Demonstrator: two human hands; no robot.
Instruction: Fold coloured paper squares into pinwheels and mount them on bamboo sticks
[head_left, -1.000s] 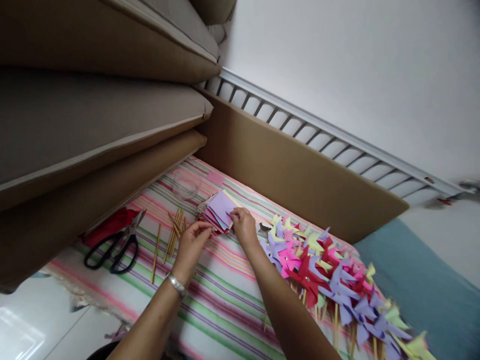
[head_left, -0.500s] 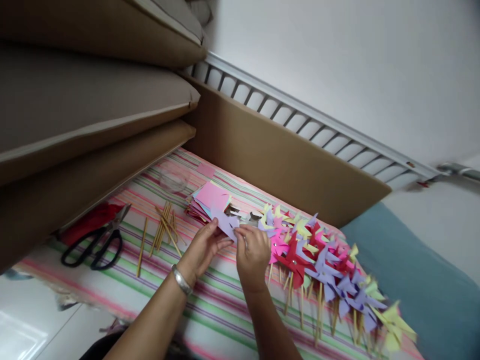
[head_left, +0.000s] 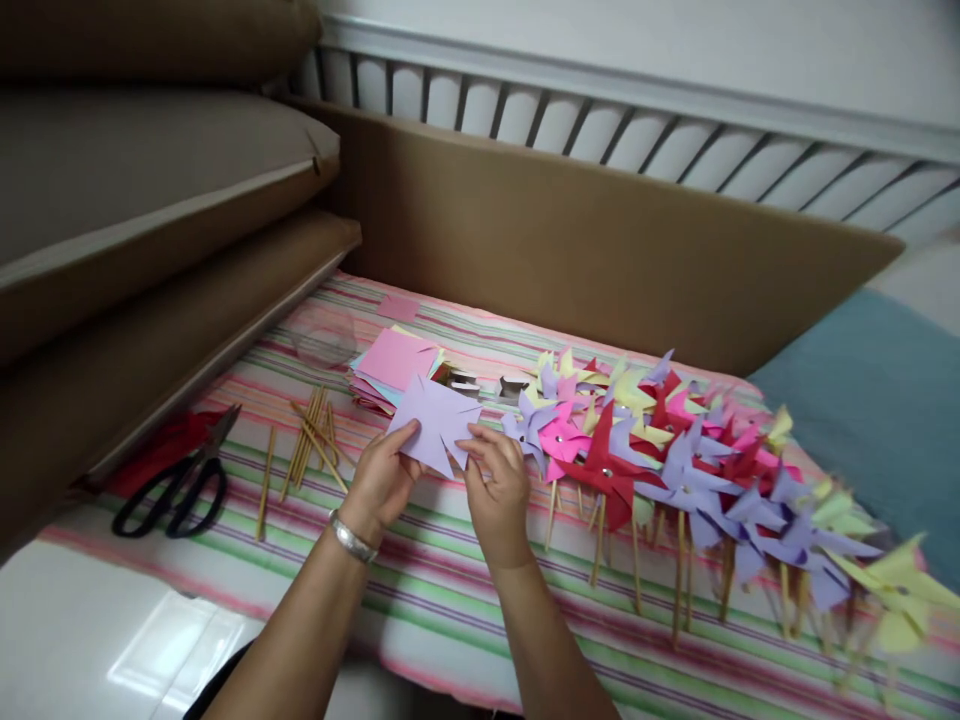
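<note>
At mid-frame, two hands hold a lilac paper cut into a pinwheel shape just above a striped cloth. The left hand pinches its lower left edge, fingers clamped on it; the right hand grips its lower right edge likewise. Paper squares lie just behind, finished pinwheels to the right, sticks and scissors at left.

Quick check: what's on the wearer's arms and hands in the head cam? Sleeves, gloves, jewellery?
Both forearms are bare, with no sleeves in view and no gloves. The left hand has a silver-coloured metal bangle around its wrist. The right hand and its wrist carry nothing visible: no watch or band. No rings can be made out on either hand, though the fingers are small in the picture.
</note>
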